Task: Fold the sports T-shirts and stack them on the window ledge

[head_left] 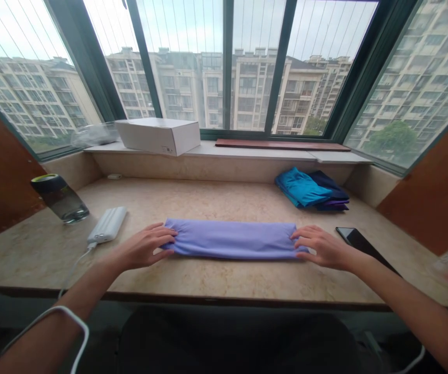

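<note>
A lavender cloth garment (pixel 232 240), folded into a long flat strip, lies crosswise on the stone counter in front of me. My left hand (pixel 148 248) touches its left end, fingers spread over the fabric and thumb at the near corner. At the opposite end my right hand (pixel 321 246) rests with its fingers apart on the cloth's edge. Small wrinkles show in the fabric beside the left fingertips. Both hands look open, with the cloth lying under the fingertips.
Folded blue and dark clothes (pixel 305 188) are stacked at the back right. A black phone (pixel 364 246) lies beyond my right wrist. On the left are a white power bank (pixel 107 224) with a cable and a tilted-looking bottle (pixel 61 200). A white box (pixel 157 136) sits on the sill.
</note>
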{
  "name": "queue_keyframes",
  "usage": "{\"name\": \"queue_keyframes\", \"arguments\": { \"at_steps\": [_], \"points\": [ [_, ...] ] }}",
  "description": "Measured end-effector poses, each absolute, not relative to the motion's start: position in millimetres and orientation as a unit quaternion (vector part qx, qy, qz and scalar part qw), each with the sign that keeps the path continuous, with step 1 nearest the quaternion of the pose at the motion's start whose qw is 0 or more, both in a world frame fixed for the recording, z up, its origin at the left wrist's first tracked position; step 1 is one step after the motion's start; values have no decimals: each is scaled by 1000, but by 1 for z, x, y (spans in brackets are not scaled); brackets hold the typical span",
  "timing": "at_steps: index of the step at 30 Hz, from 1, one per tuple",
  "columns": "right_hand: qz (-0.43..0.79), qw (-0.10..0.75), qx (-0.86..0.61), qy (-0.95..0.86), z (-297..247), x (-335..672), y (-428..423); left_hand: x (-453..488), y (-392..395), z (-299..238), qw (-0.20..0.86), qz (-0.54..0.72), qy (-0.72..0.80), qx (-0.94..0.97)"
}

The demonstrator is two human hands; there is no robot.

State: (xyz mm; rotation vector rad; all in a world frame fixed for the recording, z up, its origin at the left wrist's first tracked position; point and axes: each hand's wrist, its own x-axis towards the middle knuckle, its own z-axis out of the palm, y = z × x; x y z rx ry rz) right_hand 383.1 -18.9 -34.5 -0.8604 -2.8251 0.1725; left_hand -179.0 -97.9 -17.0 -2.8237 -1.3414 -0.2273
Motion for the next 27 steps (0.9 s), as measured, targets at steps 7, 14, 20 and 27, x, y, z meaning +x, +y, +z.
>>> {"name": "queue_keyframes", "arguments": {
  "at_steps": [7,14,20,27],
  "points": [
    [42,156,-319,-934,-51,366,-8,-133,-88,-23,12,-67,-465,-883],
    [50,150,-380,-911,-66,362,12,-116,-83,-52,21,-65,-499,-864],
    [95,178,-485,-851,-71,360,38,-96,-92,-48,63,-82,-482,-870],
    [131,107,-542,-823,-62,351,54,-78,-99,-44,24,-42,-478,-877]
  ]
}}
